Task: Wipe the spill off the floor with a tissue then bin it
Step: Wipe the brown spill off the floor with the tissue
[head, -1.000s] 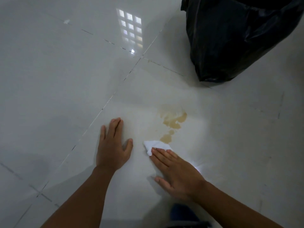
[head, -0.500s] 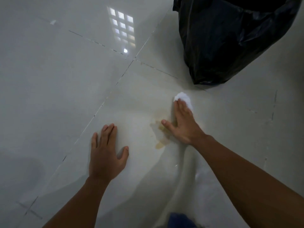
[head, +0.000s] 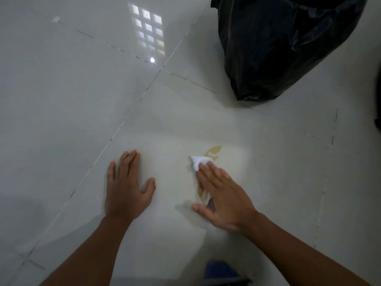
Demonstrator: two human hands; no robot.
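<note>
A brownish spill [head: 214,152] stains the pale tiled floor [head: 82,100], reduced to a small smear just past my fingertips, with another streak [head: 201,191] beside my palm. My right hand [head: 222,195] presses flat on a white tissue [head: 199,162], whose crumpled end pokes out from under the fingers and touches the smear. My left hand [head: 125,186] lies flat on the floor to the left, fingers spread, holding nothing. A black bin bag [head: 278,44] stands at the upper right, beyond the spill.
Dark grout lines cross the glossy tiles, which reflect a window grid [head: 148,32]. A blue object [head: 220,271] shows at the bottom edge between my arms. A small white speck [head: 55,19] lies at the far left.
My right hand has dragged the tissue back towards me from near the bin bag. The spill is smaller and thinner than before. My left hand has stayed planted.
</note>
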